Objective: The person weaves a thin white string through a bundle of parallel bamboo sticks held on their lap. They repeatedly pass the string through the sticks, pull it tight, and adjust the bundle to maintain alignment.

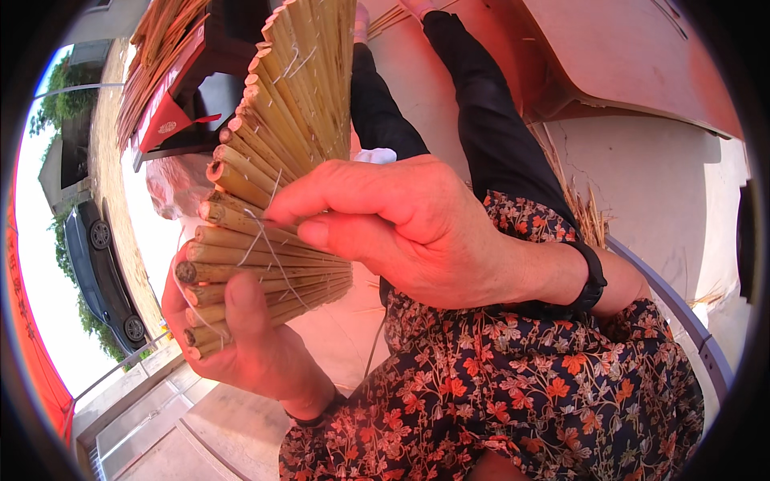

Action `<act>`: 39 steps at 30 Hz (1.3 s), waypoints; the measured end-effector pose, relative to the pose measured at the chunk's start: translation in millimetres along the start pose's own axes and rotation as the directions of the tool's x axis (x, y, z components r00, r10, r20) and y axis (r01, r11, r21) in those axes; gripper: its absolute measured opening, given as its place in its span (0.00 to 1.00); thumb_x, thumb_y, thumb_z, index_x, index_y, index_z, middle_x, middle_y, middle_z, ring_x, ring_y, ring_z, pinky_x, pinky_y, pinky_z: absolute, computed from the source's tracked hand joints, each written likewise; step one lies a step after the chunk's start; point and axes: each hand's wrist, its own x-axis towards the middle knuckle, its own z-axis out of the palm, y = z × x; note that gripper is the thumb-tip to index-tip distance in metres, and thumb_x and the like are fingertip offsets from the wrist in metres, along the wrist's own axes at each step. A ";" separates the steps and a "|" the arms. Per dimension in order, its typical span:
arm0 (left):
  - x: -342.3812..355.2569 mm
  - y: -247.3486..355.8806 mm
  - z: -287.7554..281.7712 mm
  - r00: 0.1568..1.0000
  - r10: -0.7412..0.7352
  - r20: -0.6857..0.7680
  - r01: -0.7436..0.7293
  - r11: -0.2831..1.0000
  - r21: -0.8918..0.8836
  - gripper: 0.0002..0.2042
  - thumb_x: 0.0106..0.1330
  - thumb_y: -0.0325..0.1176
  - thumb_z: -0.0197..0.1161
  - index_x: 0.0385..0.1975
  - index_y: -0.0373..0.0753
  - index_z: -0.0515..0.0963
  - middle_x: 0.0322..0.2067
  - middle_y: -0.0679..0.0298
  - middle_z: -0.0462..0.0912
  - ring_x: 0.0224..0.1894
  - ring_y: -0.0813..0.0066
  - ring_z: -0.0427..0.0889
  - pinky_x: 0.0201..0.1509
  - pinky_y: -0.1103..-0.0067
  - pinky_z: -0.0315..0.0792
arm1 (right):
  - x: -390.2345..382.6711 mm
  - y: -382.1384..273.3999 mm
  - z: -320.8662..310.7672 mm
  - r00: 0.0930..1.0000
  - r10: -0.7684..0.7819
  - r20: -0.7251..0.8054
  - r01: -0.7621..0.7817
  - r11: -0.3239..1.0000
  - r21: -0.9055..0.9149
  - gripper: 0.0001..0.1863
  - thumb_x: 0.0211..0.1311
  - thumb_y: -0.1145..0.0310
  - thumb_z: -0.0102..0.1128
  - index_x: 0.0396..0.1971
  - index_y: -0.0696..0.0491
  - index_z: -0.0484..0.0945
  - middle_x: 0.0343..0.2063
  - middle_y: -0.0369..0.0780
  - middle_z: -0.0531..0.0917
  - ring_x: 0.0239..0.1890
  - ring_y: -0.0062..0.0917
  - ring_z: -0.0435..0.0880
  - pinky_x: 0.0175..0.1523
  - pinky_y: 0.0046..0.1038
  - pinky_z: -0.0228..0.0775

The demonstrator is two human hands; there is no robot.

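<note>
A curved row of cut, pale yellow reed stalks (301,104), bound side by side with thin string, fans out in front of me. My left hand (261,357) wraps round its lower end, the thumb lying over the stalks and the fingers mostly behind them. Above it, the thumb and forefinger of my right hand (417,224) are pinched together at the stalks, on a thin light-coloured string (281,263). That string runs slack across the stalk ends. A black watch band (591,280) sits on my right wrist.
More thin stalks (164,52) lie on a black and red box (188,104) at the upper left, with a clear plastic bag (176,186) below it. Loose straw (589,212) rests beside my leg. A large curved panel (642,60) stands at upper right. Outside is a parked dark car (104,276).
</note>
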 end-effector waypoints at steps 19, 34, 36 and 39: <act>-3.6 -3.9 -8.7 1.000 0.011 0.007 -0.011 1.000 -0.016 0.28 0.62 0.31 0.72 0.59 0.25 0.69 0.52 0.47 0.80 0.52 0.60 0.83 0.59 0.66 0.79 | -4.2 6.3 0.4 0.999 0.014 0.043 -0.016 0.999 0.047 0.12 0.67 0.75 0.61 0.49 0.58 0.83 0.42 0.46 0.88 0.46 0.35 0.88 0.51 0.28 0.78; -4.1 -8.2 -12.3 0.999 0.046 0.024 -0.046 0.998 0.034 0.26 0.60 0.29 0.73 0.56 0.25 0.72 0.48 0.50 0.83 0.47 0.63 0.84 0.56 0.71 0.78 | -1.7 -11.5 -5.1 0.998 0.026 0.060 -0.016 0.987 -0.159 0.11 0.63 0.78 0.62 0.45 0.58 0.84 0.32 0.46 0.87 0.32 0.32 0.87 0.37 0.28 0.76; -7.0 -10.8 -13.2 0.994 0.090 0.062 -0.095 0.991 0.095 0.25 0.59 0.27 0.73 0.55 0.25 0.74 0.46 0.50 0.83 0.46 0.64 0.84 0.54 0.72 0.78 | -3.1 -19.1 -8.0 0.997 -0.003 0.077 0.026 0.956 -0.292 0.12 0.63 0.80 0.65 0.46 0.58 0.85 0.28 0.41 0.87 0.25 0.24 0.85 0.30 0.23 0.73; -9.7 -15.3 -11.7 0.952 0.195 0.235 -0.235 0.959 0.155 0.22 0.56 0.23 0.74 0.52 0.25 0.78 0.43 0.51 0.84 0.43 0.65 0.84 0.48 0.73 0.78 | -8.8 -26.5 -9.3 0.999 0.035 0.021 -0.025 0.932 -0.361 0.10 0.64 0.80 0.64 0.44 0.58 0.85 0.26 0.39 0.86 0.24 0.21 0.83 0.29 0.23 0.71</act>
